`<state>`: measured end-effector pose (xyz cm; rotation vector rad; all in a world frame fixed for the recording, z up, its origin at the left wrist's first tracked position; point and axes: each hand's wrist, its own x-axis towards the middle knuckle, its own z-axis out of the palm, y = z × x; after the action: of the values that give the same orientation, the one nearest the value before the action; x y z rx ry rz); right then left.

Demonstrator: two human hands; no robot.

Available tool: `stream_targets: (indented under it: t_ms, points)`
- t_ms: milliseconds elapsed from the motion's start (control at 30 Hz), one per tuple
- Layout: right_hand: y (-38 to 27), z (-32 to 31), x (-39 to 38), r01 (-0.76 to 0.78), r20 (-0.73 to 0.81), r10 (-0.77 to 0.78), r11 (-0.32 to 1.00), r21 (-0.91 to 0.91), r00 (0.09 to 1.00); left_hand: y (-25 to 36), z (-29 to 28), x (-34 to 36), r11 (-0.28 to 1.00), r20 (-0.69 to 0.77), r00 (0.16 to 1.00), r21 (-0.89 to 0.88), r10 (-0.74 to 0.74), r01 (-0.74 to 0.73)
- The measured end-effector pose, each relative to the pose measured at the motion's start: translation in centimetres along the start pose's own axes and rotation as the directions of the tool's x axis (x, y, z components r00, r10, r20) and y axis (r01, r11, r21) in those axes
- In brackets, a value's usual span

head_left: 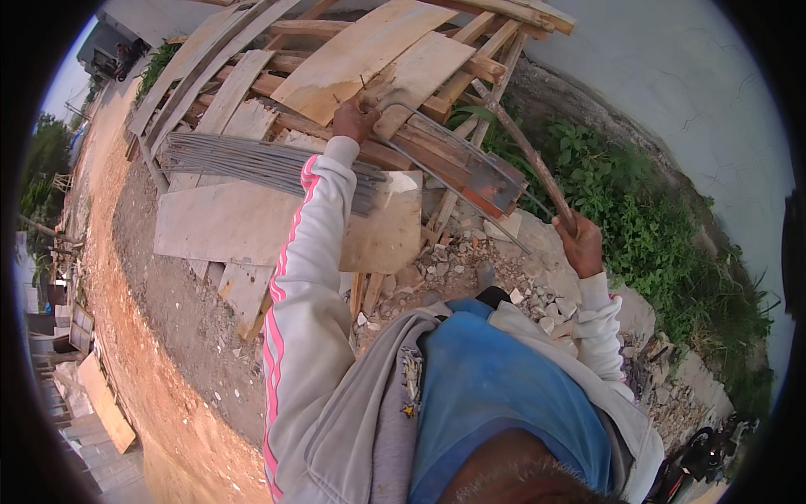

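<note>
My left hand is closed at the end of a thin bent grey metal rod, near a tan board; its exact hold is partly hidden by the fingers. My right hand grips the lower end of a long wooden stick that slants up toward the plank pile. Between the hands lies a wooden workpiece with a dark metal plate, crossed by long rods. A bundle of straight steel bars rests left of my left forearm on pale plywood.
A loose pile of planks fills the top. Broken rubble lies around my feet. Green weeds grow along a pale wall at right. A dirt road runs along the left, with motorbikes at far top left and lower right.
</note>
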<state>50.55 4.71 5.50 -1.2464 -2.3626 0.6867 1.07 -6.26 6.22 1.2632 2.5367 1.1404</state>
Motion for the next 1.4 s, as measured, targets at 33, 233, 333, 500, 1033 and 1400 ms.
stream_targets:
  t_ms: [33,233,333,500,1033,1400]
  points:
    - [-0.4,0.4,-0.6,-0.017,-0.001,0.017,1.0,-0.013,1.0,-0.2,0.1,-0.2,0.997,-0.006,1.0,0.064,0.03,-0.03]
    - [-1.3,4.1,-0.6,-0.054,-0.053,0.053,0.998,-0.018,0.997,-0.5,4.0,-4.1,0.932,-0.009,0.975,0.295,0.224,-0.211]
    - [-2.6,5.3,0.1,-0.046,-0.083,0.041,0.997,-0.06,0.996,1.6,5.7,-5.9,0.891,0.069,0.976,0.399,0.206,-0.216]
    - [-4.2,5.8,0.2,-0.012,-0.114,-0.003,0.991,-0.13,0.993,1.6,6.5,-5.0,0.863,0.183,0.977,0.471,0.106,-0.182]
    - [-3.4,1.7,-0.7,0.036,-0.194,-0.065,0.988,-0.149,0.979,2.9,8.4,-3.2,0.849,0.196,0.98,0.515,0.023,-0.122]
    - [10.1,-6.4,-1.6,-0.032,0.189,0.051,0.994,-0.104,0.981,2.7,10.7,-2.8,0.854,0.029,1.0,0.52,-0.007,-0.009]
